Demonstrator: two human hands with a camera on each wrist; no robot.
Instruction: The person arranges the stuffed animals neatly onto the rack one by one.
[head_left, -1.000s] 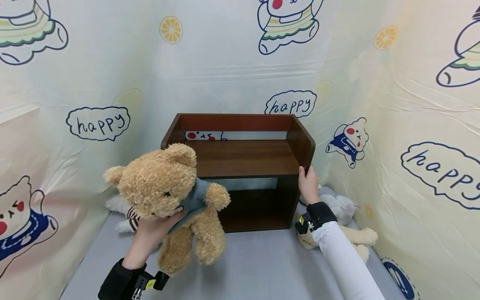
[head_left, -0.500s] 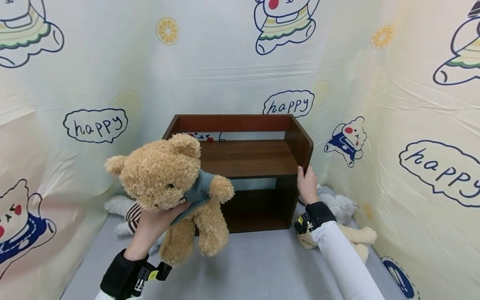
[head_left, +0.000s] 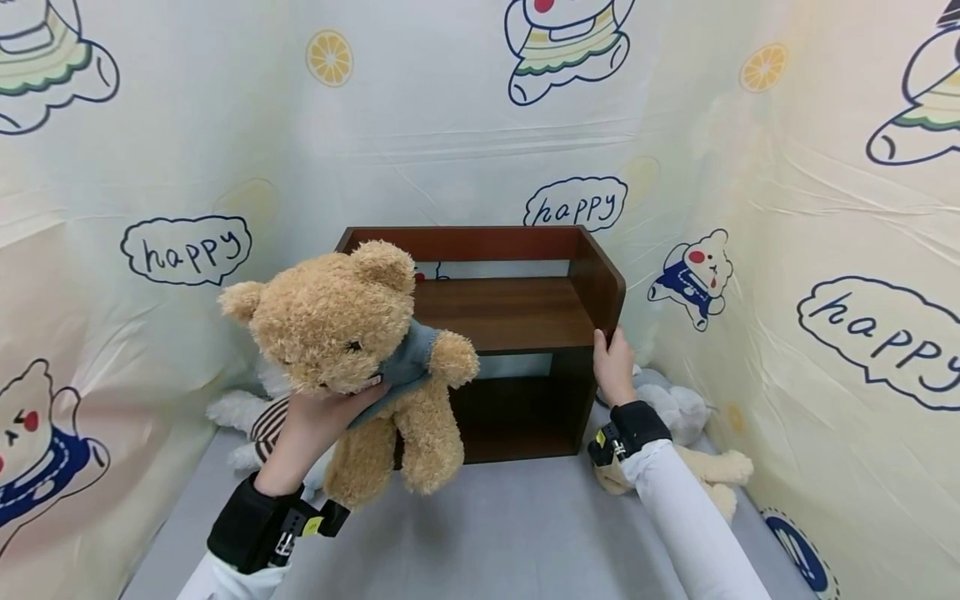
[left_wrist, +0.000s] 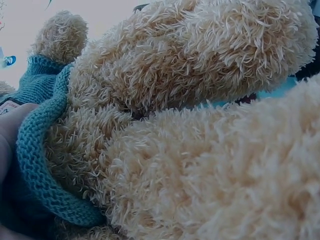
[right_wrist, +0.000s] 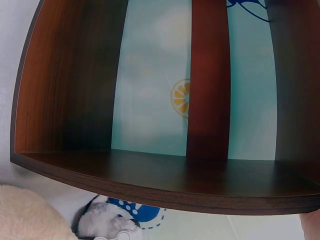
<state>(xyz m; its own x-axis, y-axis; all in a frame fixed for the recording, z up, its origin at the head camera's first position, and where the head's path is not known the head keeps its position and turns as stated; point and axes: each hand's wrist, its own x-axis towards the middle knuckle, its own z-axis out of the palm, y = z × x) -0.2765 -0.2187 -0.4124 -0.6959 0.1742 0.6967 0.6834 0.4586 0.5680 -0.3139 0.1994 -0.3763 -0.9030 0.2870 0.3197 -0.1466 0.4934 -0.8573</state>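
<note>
A tan teddy bear (head_left: 322, 321) in a blue knitted sweater hangs tilted in front of the left part of a dark brown two-tier wooden shelf (head_left: 510, 312). My left hand (head_left: 322, 425) grips it around the body from below its head. Close up in the left wrist view are the bear's furry legs (left_wrist: 200, 65) and its sweater hem (left_wrist: 37, 165); only a little of the hand shows there. My right hand (head_left: 615, 367) holds the front edge of the shelf's right side panel. The shelf's bare compartments fill the right wrist view, with the hand only at the corner.
Left of the shelf lies a white plush toy (head_left: 266, 417) with a striped top, partly hidden by my left arm. A grey plush toy (head_left: 675, 408) and a beige plush toy (head_left: 716, 475) lie at the right. Printed cloth (head_left: 420, 167) surrounds the grey surface (head_left: 502, 533).
My left hand has lifted the teddy bear higher and slightly to the right, so it covers more of the shelf's left side. The right hand keeps its place on the side panel.
</note>
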